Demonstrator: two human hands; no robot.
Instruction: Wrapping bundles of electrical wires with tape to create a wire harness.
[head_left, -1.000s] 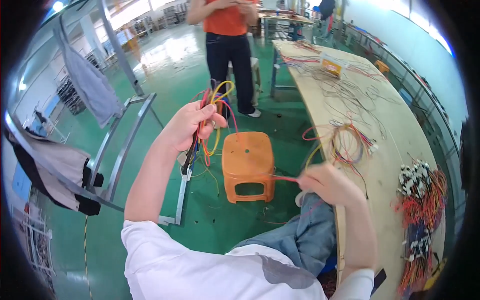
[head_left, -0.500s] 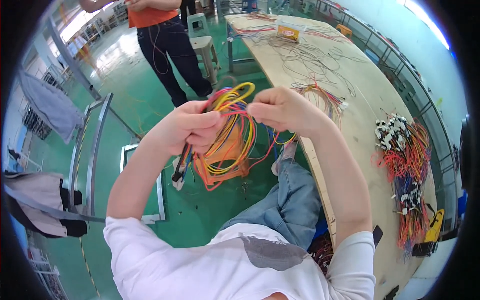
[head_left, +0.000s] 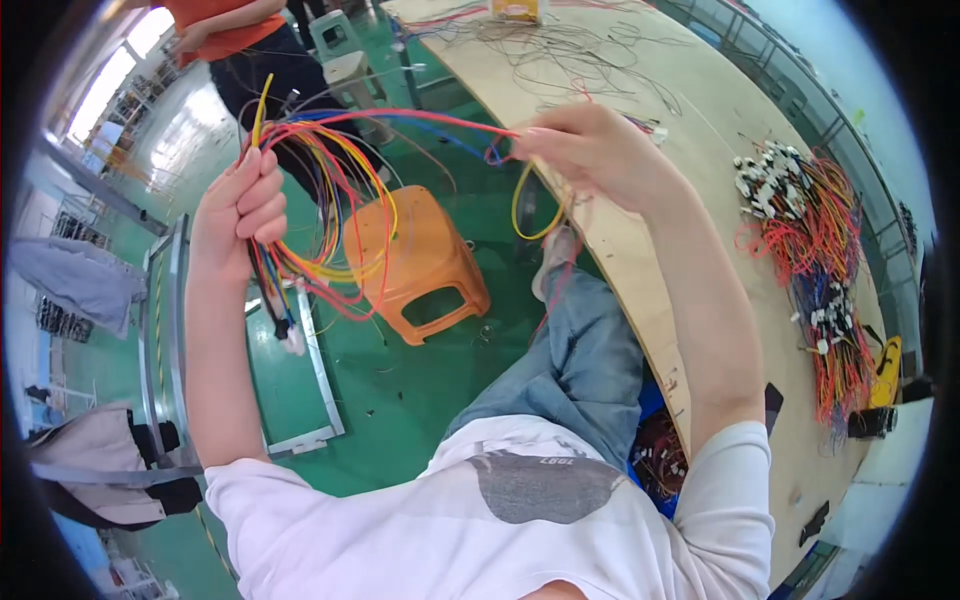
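My left hand (head_left: 240, 212) is closed around a coil of wires (head_left: 322, 270) in red, yellow, blue, black and white. A black connector (head_left: 281, 328) and a white connector (head_left: 293, 342) dangle from the coil below that hand. Stretched from the coil's top, red and blue wires (head_left: 430, 118) run across to my right hand (head_left: 585, 155), whose fingers pinch them near the table edge. A yellow wire loop (head_left: 516, 212) droops beneath the right hand. The exact strands between its fingertips are partly hidden.
An orange stool (head_left: 425, 265) stands on the green floor beyond my legs. On the wooden table (head_left: 690, 290) to my right lie bundled wire harnesses (head_left: 820, 250) and loose thin wires (head_left: 590, 60). A metal frame (head_left: 305, 440) is at left; a person in orange (head_left: 230, 40) stands ahead.
My hands have moved well apart, the left one going left with the coil. Red and blue wires now span the gap between them. The view has shifted slightly.
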